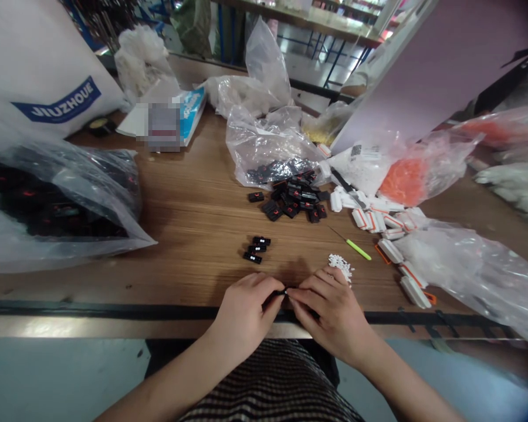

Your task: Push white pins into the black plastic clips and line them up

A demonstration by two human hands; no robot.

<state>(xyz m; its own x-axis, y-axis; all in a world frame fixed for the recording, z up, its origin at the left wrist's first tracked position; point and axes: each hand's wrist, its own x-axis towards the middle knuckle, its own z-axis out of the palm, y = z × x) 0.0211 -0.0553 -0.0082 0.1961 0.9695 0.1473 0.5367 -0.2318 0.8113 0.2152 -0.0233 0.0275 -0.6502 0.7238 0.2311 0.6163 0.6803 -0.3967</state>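
Near the table's front edge, my left hand (249,305) pinches a small black plastic part (281,292), mostly covered by the fingers. The fingertips of my right hand (330,308) are closed against the right end of that part, where a tiny white spot shows. What they pinch is too small to make out. Just beyond my right hand lies a little heap of tiny white pieces (339,265). Three black parts with paired white dots (257,248) lie in a column beyond my left hand. A thin pick with a lime-green handle (358,249) rests farther right.
A pile of black parts (297,196) spills from a clear bag (268,140). White cases with orange trim (374,220) lie at right, beside a bag of orange pieces (407,179). A large bag of black parts (57,199) stands left, near a blue-and-white booklet (191,114).
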